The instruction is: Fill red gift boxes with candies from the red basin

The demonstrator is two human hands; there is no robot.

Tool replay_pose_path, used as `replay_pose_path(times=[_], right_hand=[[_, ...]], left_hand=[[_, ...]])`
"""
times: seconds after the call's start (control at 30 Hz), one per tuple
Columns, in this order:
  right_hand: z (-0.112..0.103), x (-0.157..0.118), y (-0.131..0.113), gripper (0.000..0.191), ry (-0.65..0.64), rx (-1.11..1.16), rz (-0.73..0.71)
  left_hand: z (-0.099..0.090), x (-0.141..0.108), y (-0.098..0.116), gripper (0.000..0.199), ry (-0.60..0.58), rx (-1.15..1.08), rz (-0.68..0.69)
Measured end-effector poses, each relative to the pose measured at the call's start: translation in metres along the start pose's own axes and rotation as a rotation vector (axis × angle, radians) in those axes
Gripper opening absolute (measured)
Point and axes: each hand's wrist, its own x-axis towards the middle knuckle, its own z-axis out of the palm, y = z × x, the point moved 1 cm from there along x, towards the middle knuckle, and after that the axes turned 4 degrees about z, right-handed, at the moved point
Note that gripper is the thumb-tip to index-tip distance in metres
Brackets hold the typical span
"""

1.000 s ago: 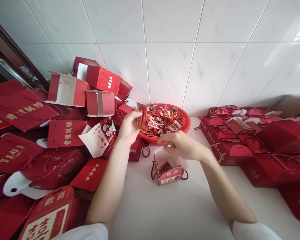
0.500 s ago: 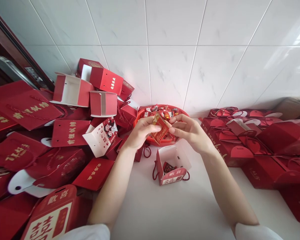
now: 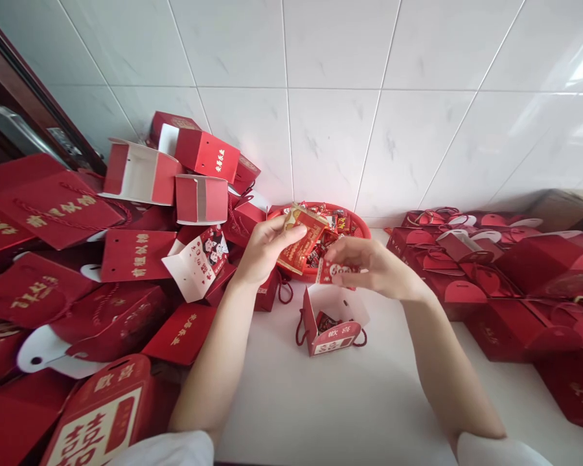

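Note:
My left hand (image 3: 265, 249) is closed on a red and gold printed packet (image 3: 305, 238), held tilted in front of the basket. Between the fingers of my right hand (image 3: 376, 264) is a small red packet with white cartoon figures (image 3: 334, 272), just above the open gift box (image 3: 328, 323). That box stands upright on the table, white inside, with dark red cord handles at its sides and some wrapped sweets (image 3: 328, 323) in it. Behind both hands sits a red plastic basket (image 3: 364, 230) of wrapped sweets, partly hidden by them.
Red gift boxes (image 3: 140, 255) lie heaped at the left, several gaping open. Rows of red boxes with cord handles (image 3: 505, 323) stand at the right, beside a brown carton (image 3: 558, 210). A tiled wall (image 3: 335, 142) rises behind the white table (image 3: 320, 408).
My hands have moved apart. The left has drawn the red and gold packet slightly left, while the right has come down toward the gift box with the small red packet now visible in it.

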Motion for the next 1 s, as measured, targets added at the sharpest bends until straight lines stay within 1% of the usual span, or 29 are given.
replay_pose_path(times=[0.1, 0.13, 0.17, 0.23, 0.3, 0.33, 0.43, 0.5, 0.6, 0.7, 0.77, 0.87, 0.93, 1.0], right_hand=[[0.006, -0.001, 0.003, 0.015, -0.187, -0.264, 0.034], [0.008, -0.001, 0.003, 0.015, -0.215, -0.31, 0.043], [0.009, 0.0, 0.004, 0.014, -0.204, -0.335, 0.048], [0.01, 0.001, 0.003, 0.012, -0.084, -0.314, 0.027], [0.01, 0.001, -0.001, 0.019, 0.055, -0.195, -0.016], [0.01, 0.001, -0.003, 0.023, 0.1, -0.12, -0.028], [0.009, -0.002, -0.008, 0.034, 0.183, 0.019, -0.009], [0.009, -0.004, -0.008, 0.037, 0.231, 0.036, 0.017], [0.007, -0.005, -0.008, 0.036, 0.28, 0.047, -0.007], [0.001, -0.008, -0.01, 0.03, 0.32, 0.015, -0.048], [-0.005, -0.011, -0.012, 0.029, 0.332, -0.026, -0.052], [-0.011, -0.017, -0.016, 0.025, 0.326, -0.13, -0.035], [-0.011, -0.02, -0.017, 0.021, 0.302, -0.238, -0.022], [-0.008, -0.02, -0.017, 0.016, 0.266, -0.355, -0.003]], left_hand=[[-0.001, 0.0, 0.0, 0.026, 0.036, 0.025, -0.009], [-0.001, 0.0, 0.0, 0.028, 0.034, 0.04, -0.014], [0.0, -0.001, 0.0, 0.029, 0.027, 0.06, -0.016], [0.004, -0.002, -0.001, 0.03, -0.008, 0.101, -0.029], [0.01, -0.003, -0.002, 0.03, -0.077, 0.153, -0.055], [0.013, -0.004, -0.003, 0.031, -0.124, 0.193, -0.069], [0.022, -0.006, -0.006, 0.035, -0.276, 0.356, -0.059], [0.027, -0.008, -0.008, 0.035, -0.329, 0.427, -0.04], [0.028, -0.011, -0.007, 0.035, -0.371, 0.441, -0.049], [0.023, -0.012, 0.0, 0.039, -0.416, 0.473, -0.062], [0.017, -0.012, 0.005, 0.04, -0.439, 0.575, -0.047], [0.006, -0.011, 0.006, 0.04, -0.499, 0.793, -0.037], [0.002, -0.013, 0.003, 0.035, -0.58, 0.893, -0.103], [0.0, -0.015, 0.0, 0.027, -0.708, 0.941, -0.234]])
